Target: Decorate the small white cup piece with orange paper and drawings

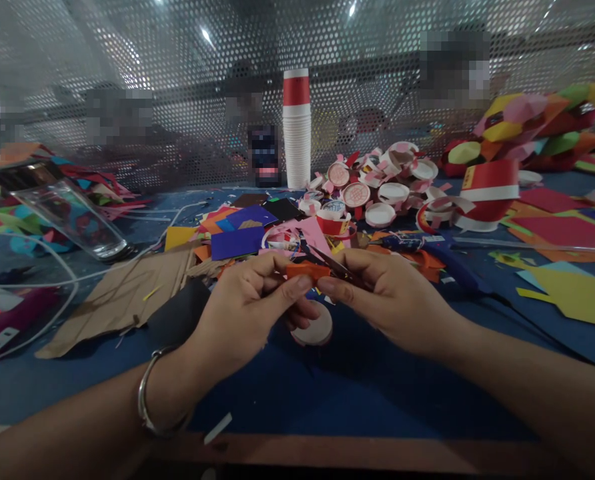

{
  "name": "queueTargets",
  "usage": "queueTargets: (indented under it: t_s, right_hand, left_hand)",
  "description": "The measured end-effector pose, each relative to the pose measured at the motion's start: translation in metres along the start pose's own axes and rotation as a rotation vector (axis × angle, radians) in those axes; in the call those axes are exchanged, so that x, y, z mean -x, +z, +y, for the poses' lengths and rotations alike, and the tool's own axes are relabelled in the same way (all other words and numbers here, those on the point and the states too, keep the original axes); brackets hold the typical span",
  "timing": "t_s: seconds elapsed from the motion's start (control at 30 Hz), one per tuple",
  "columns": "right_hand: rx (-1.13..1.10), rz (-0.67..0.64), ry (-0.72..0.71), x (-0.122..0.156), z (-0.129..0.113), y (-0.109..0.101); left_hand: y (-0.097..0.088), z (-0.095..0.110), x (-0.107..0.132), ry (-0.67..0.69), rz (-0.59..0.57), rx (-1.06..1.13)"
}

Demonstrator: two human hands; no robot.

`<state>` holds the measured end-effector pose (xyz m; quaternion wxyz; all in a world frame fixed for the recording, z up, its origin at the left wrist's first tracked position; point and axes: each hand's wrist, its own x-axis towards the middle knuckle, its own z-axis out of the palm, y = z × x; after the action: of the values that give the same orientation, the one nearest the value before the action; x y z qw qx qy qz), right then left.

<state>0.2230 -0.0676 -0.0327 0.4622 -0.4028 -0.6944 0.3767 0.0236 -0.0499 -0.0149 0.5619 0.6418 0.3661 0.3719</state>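
Observation:
My left hand and my right hand meet over the middle of the blue table. Both pinch a small orange paper piece between thumb and fingers. The left hand also cups a cut paper-cup bottom under its lower fingers. A pair of scissors with dark blades pokes out from the right hand, pointing up and left. A metal bangle circles my left wrist.
A tall stack of red-and-white paper cups stands at the back by a perforated metal screen. Cut cup bottoms are heaped to its right. Coloured paper sheets, brown cardboard, a clear glass and white cables lie around.

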Motion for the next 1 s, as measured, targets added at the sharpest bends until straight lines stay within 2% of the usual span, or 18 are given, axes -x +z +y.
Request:
queueTargets:
  t_s: [0.17,0.33,0.63,1.0]
  right_hand:
    - [-0.039,-0.007,0.064,-0.001,0.004,0.0]
    - [-0.088,0.052,0.106,0.001,0.008,-0.001]
    - [-0.12,0.024,0.058,0.001,0.006,0.0]
    - [-0.185,-0.006,0.083,0.001,0.004,0.001]
  left_hand:
    - [-0.002,-0.002,-0.002,-0.074,0.03,0.097]
    - [-0.005,-0.007,-0.006,0.002,0.06,0.04]
    - [-0.006,-0.006,-0.006,0.117,0.052,-0.003]
    - [-0.004,-0.002,0.003,0.18,0.119,-0.236]
